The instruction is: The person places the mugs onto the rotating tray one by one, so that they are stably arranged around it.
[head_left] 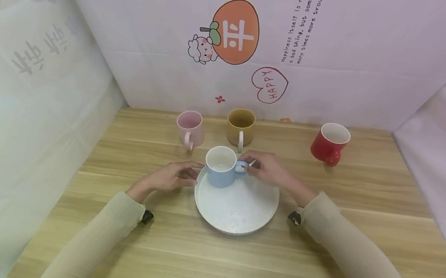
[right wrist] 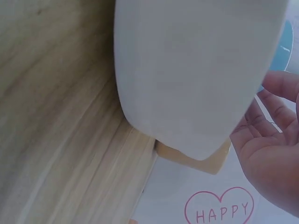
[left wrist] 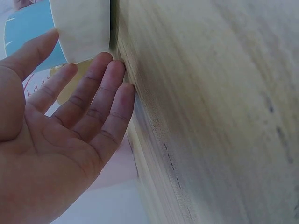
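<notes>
- The light-blue mug [head_left: 220,175] stood near the far left edge of the white tray [head_left: 235,214];
- the right hand [head_left: 265,167] pinched its handle [head_left: 241,163];
- the left hand [head_left: 171,176] was released, beside the tray's left edge;
- the red mug [head_left: 327,146] stood near the desk [head_left: 192,264]'s far edge.

head view bright, diffuse; soft shadows on table [head_left: 191,268]; wrist views dimmer, hazy

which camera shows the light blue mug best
The head view: the light blue mug shows nearly whole there, rim, inside and handle. The left wrist view shows part of its blue side beyond the round white tray; the right wrist view only a sliver.
</notes>
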A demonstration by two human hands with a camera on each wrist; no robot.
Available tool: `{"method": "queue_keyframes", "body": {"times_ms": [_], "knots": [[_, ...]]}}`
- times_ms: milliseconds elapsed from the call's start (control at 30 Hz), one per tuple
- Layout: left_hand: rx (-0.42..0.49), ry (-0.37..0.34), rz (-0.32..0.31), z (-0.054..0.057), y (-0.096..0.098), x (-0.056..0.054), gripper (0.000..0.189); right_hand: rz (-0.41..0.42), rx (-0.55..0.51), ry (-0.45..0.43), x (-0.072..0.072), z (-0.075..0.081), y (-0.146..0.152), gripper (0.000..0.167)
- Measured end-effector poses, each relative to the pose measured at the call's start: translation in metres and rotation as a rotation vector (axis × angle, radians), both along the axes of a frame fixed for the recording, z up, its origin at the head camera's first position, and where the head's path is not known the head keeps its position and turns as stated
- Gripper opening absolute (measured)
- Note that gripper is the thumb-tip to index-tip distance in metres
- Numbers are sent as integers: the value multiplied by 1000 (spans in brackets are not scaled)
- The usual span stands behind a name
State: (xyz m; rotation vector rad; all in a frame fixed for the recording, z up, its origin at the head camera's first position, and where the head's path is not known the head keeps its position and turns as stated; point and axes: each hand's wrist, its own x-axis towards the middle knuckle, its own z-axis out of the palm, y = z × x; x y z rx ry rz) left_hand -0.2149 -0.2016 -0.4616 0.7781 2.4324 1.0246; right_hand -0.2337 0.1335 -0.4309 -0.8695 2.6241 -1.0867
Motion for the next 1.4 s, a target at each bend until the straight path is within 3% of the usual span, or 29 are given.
{"method": "queue_keyframes", "body": {"times_ms": [733, 1000, 1400], "knots": [[-14, -8, 12, 3, 0, 0, 54, 26, 31, 44, -10, 1, 0, 26], [33, -17, -8, 2, 0, 0, 54, -1, 45, 34, -15, 0, 0, 28], [25, -25, -6, 1, 1, 0, 59, -75, 53, -74, -19, -3, 6, 36]]}}
